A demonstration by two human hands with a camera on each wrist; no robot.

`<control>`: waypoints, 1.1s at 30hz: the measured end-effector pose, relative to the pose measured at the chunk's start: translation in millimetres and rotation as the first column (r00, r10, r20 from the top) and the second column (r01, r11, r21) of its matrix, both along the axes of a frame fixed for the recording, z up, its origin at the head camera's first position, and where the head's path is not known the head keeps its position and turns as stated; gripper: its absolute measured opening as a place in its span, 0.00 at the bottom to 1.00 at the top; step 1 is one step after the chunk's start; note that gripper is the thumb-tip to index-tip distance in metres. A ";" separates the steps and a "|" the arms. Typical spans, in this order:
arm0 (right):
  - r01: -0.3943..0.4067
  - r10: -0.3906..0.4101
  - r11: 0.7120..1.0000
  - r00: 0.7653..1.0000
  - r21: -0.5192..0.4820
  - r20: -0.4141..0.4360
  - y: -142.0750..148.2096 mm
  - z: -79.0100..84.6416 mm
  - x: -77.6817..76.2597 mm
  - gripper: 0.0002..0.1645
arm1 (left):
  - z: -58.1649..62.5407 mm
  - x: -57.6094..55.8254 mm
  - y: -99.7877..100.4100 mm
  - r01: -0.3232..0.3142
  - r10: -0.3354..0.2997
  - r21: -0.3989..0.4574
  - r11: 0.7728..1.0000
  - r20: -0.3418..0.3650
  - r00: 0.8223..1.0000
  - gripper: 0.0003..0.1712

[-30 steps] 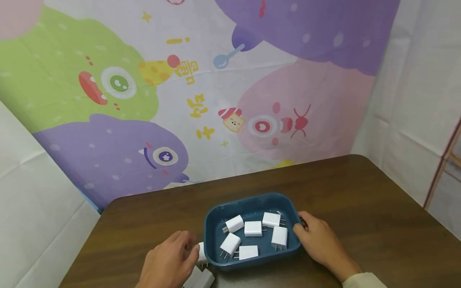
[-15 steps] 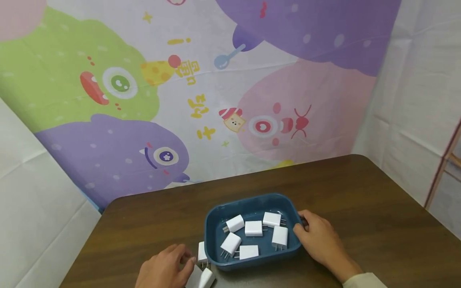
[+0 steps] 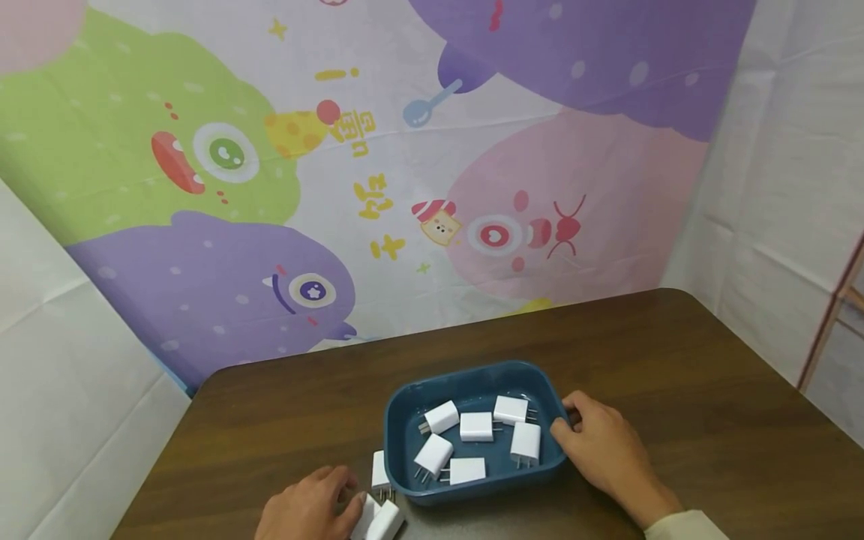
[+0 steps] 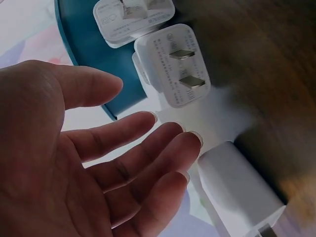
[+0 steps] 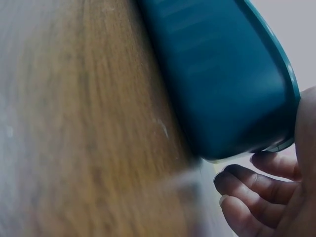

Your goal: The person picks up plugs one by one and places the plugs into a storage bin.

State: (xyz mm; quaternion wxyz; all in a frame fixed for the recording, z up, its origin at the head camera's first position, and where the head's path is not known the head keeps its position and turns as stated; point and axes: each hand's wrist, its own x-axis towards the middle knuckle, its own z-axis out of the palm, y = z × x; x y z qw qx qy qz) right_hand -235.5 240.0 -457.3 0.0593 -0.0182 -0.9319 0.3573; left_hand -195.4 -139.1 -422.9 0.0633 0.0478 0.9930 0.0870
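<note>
A blue rectangular tub [image 3: 472,491] sits on the table with several white plug chargers [image 3: 476,426] lying inside. My right hand [image 3: 607,454] grips its right end, thumb at the rim and fingers curled below it in the right wrist view. At the tub's left lower corner, a charger [image 3: 380,471] lies outside on the table, prongs toward me. Two more chargers [image 3: 386,520] lie side by side nearer me. Next to these is my left hand [image 3: 307,506], palm showing in the left wrist view, fingers loosely bent and nothing between them; a charger [image 4: 239,190] lies close to its fingertips.
The dark wooden table [image 3: 675,375] extends to the right and behind the tub. A cartoon-printed cloth [image 3: 378,165] hangs along its far edge, and pale cloth [image 3: 763,187] hangs on the right side.
My left hand has moved down and slightly left, from beside the tub's corner charger to the two nearer chargers. One of these has shifted slightly. The right hand and tub stay put.
</note>
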 end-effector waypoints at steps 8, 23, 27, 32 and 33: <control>-0.005 0.006 1.000 1.000 0.004 -0.014 0.5 -1.0 1.0 0.15 | -7.0 1.1 0.2 -0.017 0.018 -0.022 1.000 0.059 0.998 0.12; -0.010 0.010 1.000 1.000 0.007 -0.021 1.6 -2.2 0.1 0.13 | -11.6 5.4 -15.3 0.006 -0.008 -0.037 0.999 -0.054 0.999 0.14; -0.009 0.010 1.000 1.000 0.013 -0.017 1.6 -1.7 0.7 0.14 | -13.1 8.1 -21.2 -0.014 0.009 -0.046 0.999 -0.099 0.995 0.15; -0.007 0.007 1.000 1.000 0.018 -0.008 1.3 -1.6 0.6 0.14 | -14.9 8.7 -27.8 -0.057 0.052 -0.071 0.996 -0.074 0.996 0.19; -0.007 0.007 1.000 1.000 0.018 -0.008 1.3 -1.8 0.5 0.14 | -15.5 8.7 -29.4 -0.065 0.060 -0.075 0.995 -0.067 0.996 0.20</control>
